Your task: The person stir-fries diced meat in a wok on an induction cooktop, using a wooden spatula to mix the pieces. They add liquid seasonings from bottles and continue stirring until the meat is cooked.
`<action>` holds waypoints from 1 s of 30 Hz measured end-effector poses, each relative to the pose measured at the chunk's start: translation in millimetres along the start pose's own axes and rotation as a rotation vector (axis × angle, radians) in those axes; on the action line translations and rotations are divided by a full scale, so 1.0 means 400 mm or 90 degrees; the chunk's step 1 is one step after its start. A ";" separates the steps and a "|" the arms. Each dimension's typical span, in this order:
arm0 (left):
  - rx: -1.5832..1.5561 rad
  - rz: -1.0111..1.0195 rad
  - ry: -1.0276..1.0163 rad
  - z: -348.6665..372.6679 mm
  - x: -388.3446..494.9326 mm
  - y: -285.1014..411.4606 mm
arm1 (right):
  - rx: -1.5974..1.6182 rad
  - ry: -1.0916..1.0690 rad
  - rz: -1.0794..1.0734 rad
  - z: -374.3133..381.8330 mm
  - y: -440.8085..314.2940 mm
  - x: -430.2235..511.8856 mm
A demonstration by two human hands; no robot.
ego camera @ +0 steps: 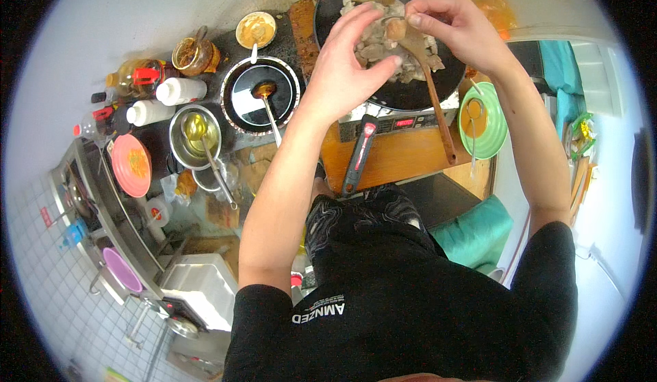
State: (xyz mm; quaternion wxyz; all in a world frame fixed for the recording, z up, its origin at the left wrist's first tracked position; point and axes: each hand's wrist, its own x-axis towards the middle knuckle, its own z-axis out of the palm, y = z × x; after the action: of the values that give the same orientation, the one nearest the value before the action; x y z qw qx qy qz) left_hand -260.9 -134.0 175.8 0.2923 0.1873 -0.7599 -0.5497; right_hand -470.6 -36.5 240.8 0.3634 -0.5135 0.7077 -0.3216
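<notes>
A dark wok (451, 82) holds many pale, cooked-looking meat pieces (377, 51). My left hand (349, 64) hovers over its left side, thumb and fingers apart, with nothing visible between them. Above the far right of the wok, my right hand (444, 23) has thumb and forefinger brought together; whether a small thing is pinched there cannot be made out. A rounded tan piece (395, 29) shows just left of those fingertips. A wooden spatula (435, 102) lies in the wok, its handle over the near rim. The wok's black handle (360, 153) points towards me.
The wok sits on an induction cooker (428, 120) with a lit display. A green bowl (493, 146) with a spoon stands right. Leftward are a black-bottomed basin (241, 110) with a ladle, a steel bowl (174, 151) of oil, a sauce bowl (246, 29), white bottles (182, 91) and a pink plate (123, 174).
</notes>
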 end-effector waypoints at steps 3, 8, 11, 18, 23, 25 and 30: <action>-0.254 -0.102 0.005 0.064 0.013 0.032 | 0.052 0.036 0.013 -0.025 -0.016 -0.045; -0.390 -0.128 0.063 0.100 -0.005 0.092 | 0.163 0.017 0.074 -0.055 -0.019 -0.096; -0.532 -0.205 0.088 0.091 -0.017 0.127 | 0.212 0.019 0.080 -0.060 -0.030 -0.123; -0.574 -0.277 0.050 0.049 -0.025 0.200 | 0.194 0.024 -0.059 -0.065 -0.087 -0.151; -0.652 -0.355 0.010 0.024 -0.031 0.239 | 0.140 -0.076 -0.113 -0.077 -0.127 -0.160; -0.637 -0.366 -0.014 0.015 -0.037 0.254 | 0.124 -0.093 -0.121 -0.080 -0.144 -0.168; -0.601 -0.336 -0.082 -0.009 -0.052 0.291 | 0.060 -0.074 -0.202 -0.080 -0.191 -0.204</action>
State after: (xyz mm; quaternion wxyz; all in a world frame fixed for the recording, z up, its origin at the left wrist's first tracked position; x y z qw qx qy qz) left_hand -238.6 -86.1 281.5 0.1493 0.1862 -0.3737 -0.8963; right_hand -443.0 24.3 336.1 0.3720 -0.6189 0.5794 -0.3779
